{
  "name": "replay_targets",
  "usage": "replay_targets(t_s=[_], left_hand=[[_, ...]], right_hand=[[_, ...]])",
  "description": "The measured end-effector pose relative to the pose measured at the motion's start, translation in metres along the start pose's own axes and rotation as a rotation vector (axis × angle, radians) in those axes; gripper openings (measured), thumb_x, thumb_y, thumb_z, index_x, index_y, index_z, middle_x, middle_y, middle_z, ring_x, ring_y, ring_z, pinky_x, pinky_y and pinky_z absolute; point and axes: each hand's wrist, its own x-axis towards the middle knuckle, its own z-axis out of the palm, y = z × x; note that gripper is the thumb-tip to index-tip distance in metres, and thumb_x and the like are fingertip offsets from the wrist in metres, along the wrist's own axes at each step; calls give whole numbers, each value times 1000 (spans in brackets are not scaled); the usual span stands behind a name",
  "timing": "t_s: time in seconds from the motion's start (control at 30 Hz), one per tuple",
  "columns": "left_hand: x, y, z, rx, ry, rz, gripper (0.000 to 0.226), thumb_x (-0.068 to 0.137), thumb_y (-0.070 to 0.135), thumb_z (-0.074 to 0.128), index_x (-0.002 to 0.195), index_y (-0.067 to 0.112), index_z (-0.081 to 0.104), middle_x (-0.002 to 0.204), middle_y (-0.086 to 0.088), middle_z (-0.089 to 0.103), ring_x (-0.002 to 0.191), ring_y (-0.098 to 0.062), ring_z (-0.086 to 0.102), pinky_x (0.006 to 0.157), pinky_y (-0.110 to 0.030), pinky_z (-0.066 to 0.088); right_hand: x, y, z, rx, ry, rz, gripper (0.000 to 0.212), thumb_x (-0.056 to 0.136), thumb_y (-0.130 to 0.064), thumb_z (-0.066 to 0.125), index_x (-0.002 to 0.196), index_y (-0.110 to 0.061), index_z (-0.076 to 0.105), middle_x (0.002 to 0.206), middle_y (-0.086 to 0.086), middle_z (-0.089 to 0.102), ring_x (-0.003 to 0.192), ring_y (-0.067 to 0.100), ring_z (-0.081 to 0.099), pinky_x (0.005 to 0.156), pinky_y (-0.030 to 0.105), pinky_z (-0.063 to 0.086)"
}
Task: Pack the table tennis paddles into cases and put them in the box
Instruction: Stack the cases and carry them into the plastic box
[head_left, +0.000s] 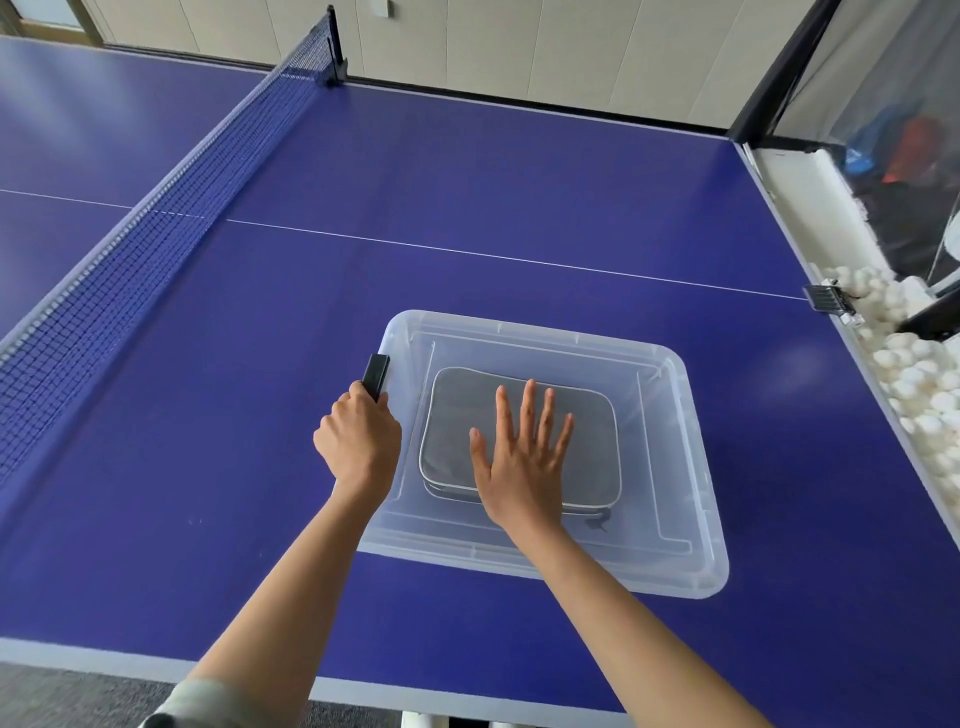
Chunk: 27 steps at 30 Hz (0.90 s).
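The clear plastic box (670, 467) sits on the blue desk (208, 441), near its front edge, with open desk between it and the net (130, 249). Inside lie grey zipped cases (457, 415), stacked; how many is hard to tell. The right hand (524, 457) presses flat on the top case, fingers spread. The left hand (358, 441) grips the black latch (375, 374) at the box's left rim. White balls (914, 374) fill a trough beyond the desk's edge, right of the box.

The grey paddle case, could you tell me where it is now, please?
The grey case lies inside the clear box, under its lid and the flat right hand.
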Motion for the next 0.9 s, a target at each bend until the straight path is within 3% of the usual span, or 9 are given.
replay_targets(t_s=[0.07, 0.13, 0.2, 0.27, 0.4, 0.53, 0.67, 0.8, 0.9], left_hand=[[-4, 0, 1, -2, -3, 21, 26, 98, 24, 39, 103, 1, 51, 93, -15, 63, 72, -34, 56, 59, -36, 36], [-11, 1, 8, 14, -4, 68, 31, 98, 20, 40, 121, -1, 46, 112, -19, 59, 97, -38, 57, 72, -43, 40], [-18, 8, 15, 25, 42, 172, 46, 94, 16, 46, 135, -1, 37, 133, -22, 46, 126, -40, 40, 98, -48, 35], [-24, 24, 21, -17, 61, 358, 50, 94, 18, 46, 140, 3, 36, 145, -21, 36, 139, -41, 24, 110, -50, 22], [-46, 72, 38, -32, -141, 690, 61, 91, 43, 18, 144, 20, 34, 152, -14, 29, 143, -38, 14, 114, -57, 9], [-61, 90, 59, 141, -180, 748, 61, 89, 58, 12, 146, 38, 22, 158, -10, 8, 144, -37, -3, 111, -59, -7], [-61, 88, 62, 172, -152, 714, 61, 89, 63, 8, 146, 44, 11, 159, -8, -5, 144, -34, -13, 113, -57, -10], [-62, 90, 63, 183, -156, 699, 62, 87, 65, 4, 146, 46, 7, 159, -7, -8, 144, -33, -15, 113, -57, -11], [-62, 90, 63, 192, -156, 694, 63, 86, 66, 2, 146, 46, 6, 159, -6, -8, 144, -32, -15, 113, -57, -11]], right_hand=[[0, 1, -1, 0, -6, 1, 69, 92, -58, 5, 150, -21, 14, 158, 13, 2, 145, 34, -5, 116, 56, -5], [0, 0, -1, -1, -12, 9, 69, 92, -57, 6, 149, -20, 18, 158, 13, 6, 146, 35, -1, 116, 56, -3], [-1, -2, -5, 25, -19, 11, 70, 92, -58, 4, 148, -21, 24, 158, 13, 11, 145, 35, 6, 116, 54, -1], [1, 2, -14, 76, -40, -15, 70, 91, -59, 6, 146, -23, 29, 157, 10, 16, 145, 33, 11, 116, 51, 3], [13, 48, -38, 360, -52, -90, 42, 94, -25, 39, 132, -13, 52, 148, 9, 39, 137, 28, 36, 113, 42, 29], [15, 114, -62, 376, 70, 1, 36, 90, -10, 54, 126, -8, 57, 142, 11, 47, 131, 26, 43, 110, 38, 34], [13, 167, -69, 322, 101, 285, 47, 90, -15, 57, 134, -6, 46, 145, 17, 39, 133, 35, 35, 107, 46, 31], [14, 183, -72, 710, -81, 714, 70, 90, -41, 55, 144, -5, 28, 148, 13, 35, 135, 30, 35, 106, 40, 32], [14, 187, -72, 871, -147, 820, 52, 84, -51, 59, 113, -8, 59, 112, 7, 63, 103, 26, 57, 80, 35, 44]])
